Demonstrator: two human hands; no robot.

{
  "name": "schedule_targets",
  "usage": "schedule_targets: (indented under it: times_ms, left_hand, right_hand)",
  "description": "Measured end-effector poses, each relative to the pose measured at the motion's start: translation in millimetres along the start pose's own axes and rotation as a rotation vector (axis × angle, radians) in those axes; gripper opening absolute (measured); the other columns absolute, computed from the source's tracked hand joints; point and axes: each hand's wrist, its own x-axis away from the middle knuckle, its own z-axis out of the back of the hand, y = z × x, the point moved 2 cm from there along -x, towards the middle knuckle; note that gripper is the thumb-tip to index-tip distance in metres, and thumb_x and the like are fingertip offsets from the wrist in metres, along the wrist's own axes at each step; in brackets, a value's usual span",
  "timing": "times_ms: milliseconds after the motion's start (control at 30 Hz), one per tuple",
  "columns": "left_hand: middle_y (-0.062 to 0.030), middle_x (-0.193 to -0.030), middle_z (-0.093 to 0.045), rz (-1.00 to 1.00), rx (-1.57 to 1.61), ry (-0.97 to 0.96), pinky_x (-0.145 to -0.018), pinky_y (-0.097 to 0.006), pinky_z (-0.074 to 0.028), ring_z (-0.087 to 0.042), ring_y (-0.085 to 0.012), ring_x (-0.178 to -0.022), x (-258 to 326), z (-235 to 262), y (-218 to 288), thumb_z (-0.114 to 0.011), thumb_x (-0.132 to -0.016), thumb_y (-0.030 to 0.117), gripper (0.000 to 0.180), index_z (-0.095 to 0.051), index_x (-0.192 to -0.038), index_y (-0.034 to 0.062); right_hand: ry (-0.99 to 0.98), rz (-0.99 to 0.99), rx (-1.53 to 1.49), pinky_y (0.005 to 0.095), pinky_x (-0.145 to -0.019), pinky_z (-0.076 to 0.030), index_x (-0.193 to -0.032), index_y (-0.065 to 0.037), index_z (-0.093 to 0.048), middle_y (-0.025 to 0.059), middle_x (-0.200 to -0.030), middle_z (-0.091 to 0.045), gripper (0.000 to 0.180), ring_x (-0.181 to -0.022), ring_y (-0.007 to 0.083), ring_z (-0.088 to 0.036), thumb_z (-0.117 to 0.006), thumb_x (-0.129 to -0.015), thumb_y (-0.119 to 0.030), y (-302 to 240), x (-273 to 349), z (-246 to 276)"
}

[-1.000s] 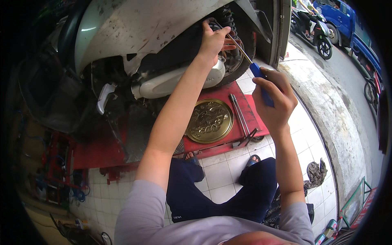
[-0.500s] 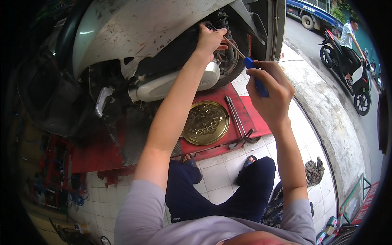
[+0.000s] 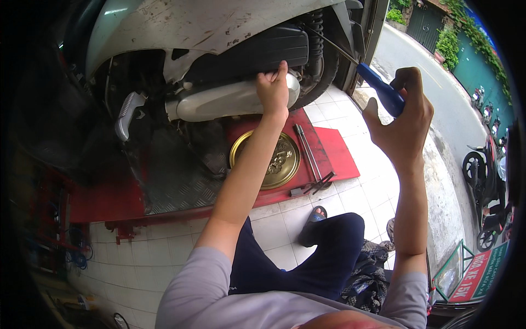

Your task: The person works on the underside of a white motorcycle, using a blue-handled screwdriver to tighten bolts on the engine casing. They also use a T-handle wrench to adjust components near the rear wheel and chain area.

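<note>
Left hand (image 3: 272, 88) grips the scooter's silver engine cover (image 3: 219, 101); right hand (image 3: 402, 118) holds a blue-handled screwdriver (image 3: 378, 90), shaft reaching toward the rear wheel area beyond. The cover looks still mounted, work seemingly midway.

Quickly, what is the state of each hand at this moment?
Left hand: closed, gripping the silver engine cover of the scooter.
Right hand: closed, holding a blue-handled screwdriver.

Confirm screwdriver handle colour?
Blue; the screwdriver sits in the right hand, clearest in the head view.
</note>
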Motion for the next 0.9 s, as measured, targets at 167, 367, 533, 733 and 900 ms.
schedule_targets:
  times_ms: [167,367,533,733,900]
  left_hand:
    - [-0.0141,-0.091,-0.063,0.184,0.325,0.125,-0.078,-0.028,-0.054,-0.062,-0.0156,-0.081,-8,2,13,-0.067,-0.090,0.016,0.027,-0.054,-0.082,-0.0072]
    - [-0.0139,-0.087,-0.061,0.372,0.477,0.056,-0.069,-0.030,-0.059,-0.062,-0.0175,-0.071,-11,2,8,-0.066,-0.091,0.017,0.029,-0.055,-0.075,-0.0058]
    - [-0.0131,-0.086,-0.061,0.318,0.435,0.075,-0.066,-0.029,-0.059,-0.063,-0.0193,-0.070,-17,6,3,-0.066,-0.091,0.017,0.029,-0.057,-0.076,-0.0065]
    - [-0.0172,-0.098,-0.059,0.359,0.464,0.010,-0.075,-0.030,-0.060,-0.065,-0.0240,-0.083,-16,6,5,-0.065,-0.091,0.019,0.031,-0.054,-0.089,-0.0093]
    - [-0.0154,-0.106,-0.057,0.362,0.473,0.011,-0.083,-0.031,-0.061,-0.064,-0.0249,-0.090,-16,4,5,-0.063,-0.091,0.017,0.026,-0.052,-0.094,-0.0070]
  right_hand:
    - [-0.052,0.168,0.076,0.0344,-0.062,-0.052,-0.093,-0.002,-0.053,0.0126,-0.090,-0.058,0.028,-0.072,0.0280,-0.064,-0.068,-0.071,0.007,-5,3,-2]
    - [0.004,0.020,0.265,0.0339,-0.062,-0.052,-0.094,-0.003,-0.056,0.0112,-0.086,-0.060,0.024,-0.074,0.0261,-0.065,-0.068,-0.075,0.005,-6,-2,-9]
    - [-0.045,0.188,0.250,0.0347,-0.062,-0.052,-0.098,-0.001,-0.054,0.0135,-0.092,-0.060,0.025,-0.073,0.0269,-0.064,-0.067,-0.077,0.004,-32,-11,-4]
    - [0.001,0.104,0.334,0.0356,-0.064,-0.052,-0.104,-0.004,-0.057,0.0146,-0.091,-0.062,0.022,-0.076,0.0258,-0.065,-0.061,-0.084,0.004,0,-7,-2]
    - [-0.077,0.067,0.324,0.0381,-0.068,-0.054,-0.107,-0.005,-0.055,0.0152,-0.097,-0.060,0.028,-0.085,0.0310,-0.066,-0.061,-0.081,0.007,-5,0,-3]
